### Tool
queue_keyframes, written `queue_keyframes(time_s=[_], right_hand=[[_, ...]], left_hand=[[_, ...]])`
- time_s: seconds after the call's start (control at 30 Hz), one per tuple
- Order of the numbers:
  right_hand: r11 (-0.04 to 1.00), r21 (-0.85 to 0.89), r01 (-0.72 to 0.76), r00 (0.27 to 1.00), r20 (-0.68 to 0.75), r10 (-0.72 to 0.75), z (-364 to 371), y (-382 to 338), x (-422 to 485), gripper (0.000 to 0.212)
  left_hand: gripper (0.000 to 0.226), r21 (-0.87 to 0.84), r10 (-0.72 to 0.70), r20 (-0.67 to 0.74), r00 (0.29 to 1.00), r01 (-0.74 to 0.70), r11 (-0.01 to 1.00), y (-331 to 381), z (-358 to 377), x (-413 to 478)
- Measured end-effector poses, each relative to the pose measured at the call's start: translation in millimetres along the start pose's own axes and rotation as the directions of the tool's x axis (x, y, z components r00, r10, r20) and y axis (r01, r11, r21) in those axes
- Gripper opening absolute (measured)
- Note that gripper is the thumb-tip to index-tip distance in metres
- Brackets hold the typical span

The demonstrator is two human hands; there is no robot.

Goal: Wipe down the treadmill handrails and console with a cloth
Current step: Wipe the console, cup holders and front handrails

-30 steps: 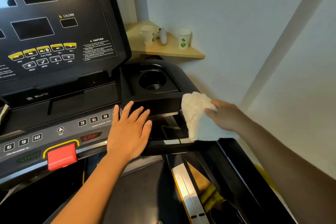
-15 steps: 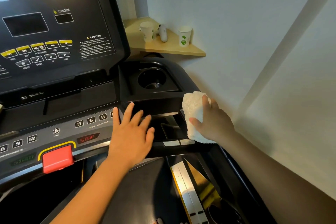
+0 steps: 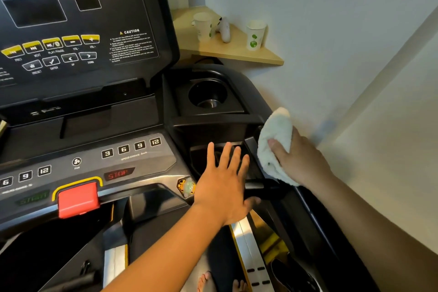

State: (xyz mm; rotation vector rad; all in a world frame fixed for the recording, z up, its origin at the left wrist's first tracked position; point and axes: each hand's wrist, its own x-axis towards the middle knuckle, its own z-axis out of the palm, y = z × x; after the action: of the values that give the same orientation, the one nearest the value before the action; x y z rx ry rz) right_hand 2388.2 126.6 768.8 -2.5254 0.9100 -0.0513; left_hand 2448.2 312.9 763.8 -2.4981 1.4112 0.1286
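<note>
The treadmill's black console [image 3: 83,38] fills the upper left, with its button panel [image 3: 132,156] below. My right hand [image 3: 298,161] grips a white fluffy cloth [image 3: 275,140] and presses it against the right handrail [image 3: 305,204], beside the console's right edge. My left hand [image 3: 225,185] lies flat with spread fingers on the console's lower right corner, over a dark recess, just left of the cloth. The handrail under the cloth is hidden.
A red stop key [image 3: 78,199] sits at the panel's front. A round cup holder [image 3: 208,95] lies behind my hands. A wooden corner shelf [image 3: 237,52] carries two paper cups [image 3: 254,34] and a white controller [image 3: 225,29]. A wall runs close along the right.
My right hand has swept the cloth to the right and slightly up along the handrail. My left hand has stayed flat on the console corner. The view has shifted right.
</note>
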Motion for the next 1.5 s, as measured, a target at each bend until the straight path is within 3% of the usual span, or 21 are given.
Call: queue_keyframes(time_s=[0.07,0.17,0.27,0.37,0.43,0.5,0.57,0.7,0.8,0.97,1.07,1.13,1.2,1.3,1.4,1.5], right_hand=[[0.949,-0.316,0.025,0.995,-0.087,-0.055,15,-11,-8,0.080],[0.910,-0.412,0.036,0.991,-0.101,-0.085,18,-20,0,0.088],[0.952,-0.275,0.133,0.991,0.009,-0.136,7,-21,32,0.090],[0.983,0.022,0.182,0.980,0.082,-0.183,-2,-13,48,0.087],[0.957,0.270,0.109,0.984,0.110,-0.143,-6,-4,52,0.080],[0.926,0.378,0.000,0.989,0.135,-0.055,-10,4,47,0.072],[0.949,0.315,-0.018,0.994,0.107,-0.017,-6,9,31,0.068],[0.981,-0.182,0.062,0.994,-0.072,-0.076,10,6,-10,0.080],[0.967,-0.238,0.088,0.986,-0.116,-0.118,14,1,-3,0.081],[0.987,-0.006,0.161,0.986,0.033,-0.161,5,0,39,0.080],[0.924,0.380,0.046,0.988,0.118,-0.098,-2,5,56,0.074],[0.861,0.507,-0.043,0.986,0.160,-0.045,-5,8,55,0.063],[0.891,0.448,-0.076,0.988,0.152,0.008,-3,11,42,0.058],[0.988,0.150,-0.043,0.999,-0.010,0.045,6,13,16,0.070],[0.992,-0.123,-0.026,0.999,-0.034,0.022,11,1,12,0.084],[0.989,-0.137,0.050,0.998,-0.029,-0.054,10,-14,34,0.085]], left_hand=[[0.092,-0.056,0.000,0.014,1.000,0.001,0.998,-1,2,3],[0.092,-0.082,0.016,0.009,1.000,-0.015,0.996,-1,4,5],[0.093,-0.075,0.023,0.006,1.000,-0.023,0.997,-2,5,4],[0.092,-0.059,0.039,-0.005,0.999,-0.039,0.997,-3,3,4],[0.088,-0.044,0.069,-0.026,0.997,-0.070,0.997,-3,2,2],[0.081,-0.017,0.124,-0.055,0.991,-0.125,0.992,-3,3,-2],[0.075,0.010,0.173,-0.103,0.980,-0.173,0.985,-3,7,-6],[0.069,0.067,0.188,-0.159,0.969,-0.179,0.982,-3,14,-7],[0.066,0.111,0.207,-0.190,0.960,-0.188,0.976,0,21,-3],[0.059,0.138,0.208,-0.216,0.954,-0.181,0.974,1,23,-7],[0.058,0.166,0.225,-0.246,0.943,-0.188,0.968,1,22,-7],[0.057,0.173,0.227,-0.272,0.935,-0.185,0.967,1,25,-7],[0.057,0.163,0.224,-0.306,0.925,-0.181,0.970,1,27,-7],[0.060,0.170,0.197,-0.350,0.916,-0.144,0.975,2,30,-6],[0.065,0.159,0.177,-0.347,0.921,-0.129,0.979,3,33,-3],[0.070,0.170,0.168,-0.320,0.932,-0.118,0.978,3,34,-2]])
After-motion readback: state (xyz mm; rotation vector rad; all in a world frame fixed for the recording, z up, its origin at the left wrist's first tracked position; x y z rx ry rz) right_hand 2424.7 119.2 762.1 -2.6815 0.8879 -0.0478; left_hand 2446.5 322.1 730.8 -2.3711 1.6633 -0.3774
